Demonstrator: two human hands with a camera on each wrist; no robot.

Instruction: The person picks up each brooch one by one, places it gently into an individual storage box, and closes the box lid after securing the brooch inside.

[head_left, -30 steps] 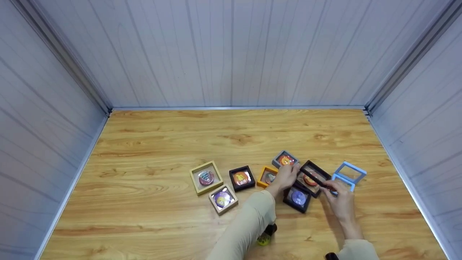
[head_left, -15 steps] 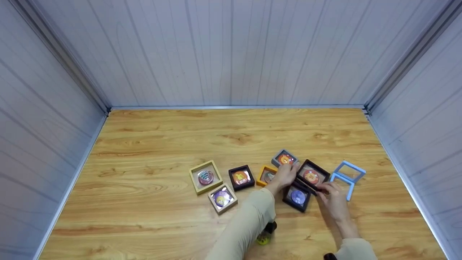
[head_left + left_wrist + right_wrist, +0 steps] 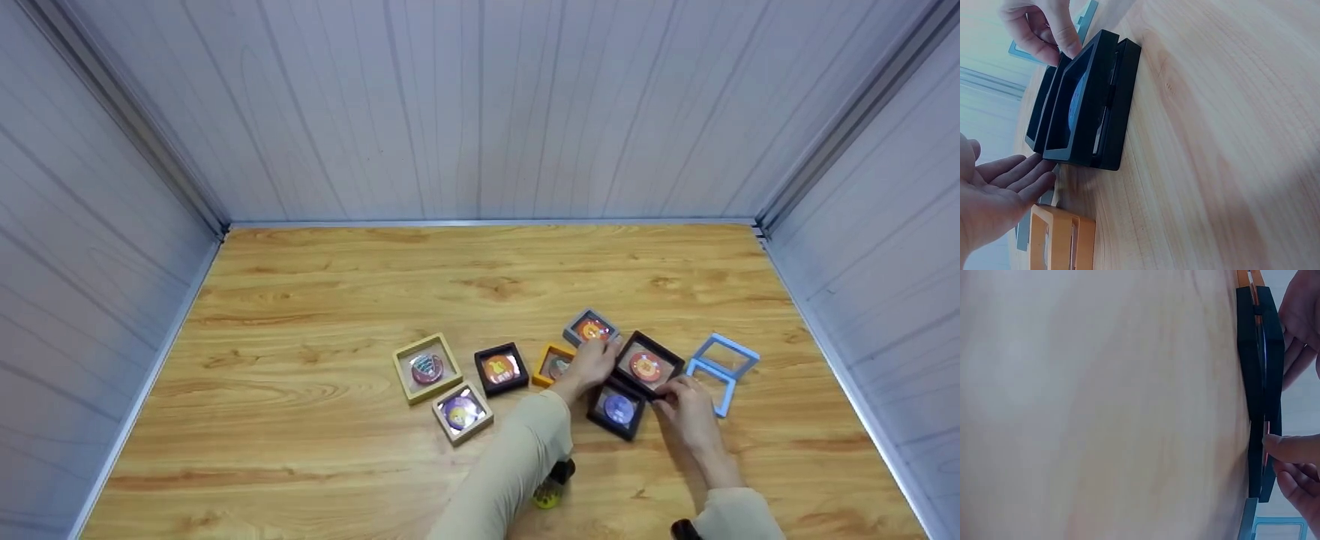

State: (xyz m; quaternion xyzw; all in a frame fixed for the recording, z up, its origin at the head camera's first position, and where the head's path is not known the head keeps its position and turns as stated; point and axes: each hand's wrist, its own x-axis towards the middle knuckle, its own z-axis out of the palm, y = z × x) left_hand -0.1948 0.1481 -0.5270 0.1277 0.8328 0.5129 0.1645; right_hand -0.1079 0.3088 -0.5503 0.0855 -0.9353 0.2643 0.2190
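My right hand pinches the near right corner of a black display frame, which holds an orange-red round badge behind clear film. In the right wrist view, the thumb lies along the seam between the frame's two halves. My left hand is at the far left side of that frame, fingers extended, with its fingertips right at the edge in the left wrist view. A second black frame with a purple-blue badge lies against the near side, overlapping the held one in the left wrist view.
Left of the hands lie orange, grey, black, yellow and beige frames with badges. A blue frame stands unfolded at right. A yellow-green thing shows beside the left sleeve. Panel walls surround the wooden table.
The raised half of the black frame has come down over the orange-red badge. My right hand has moved slightly left and down with it; the left hand has stayed nearly still.
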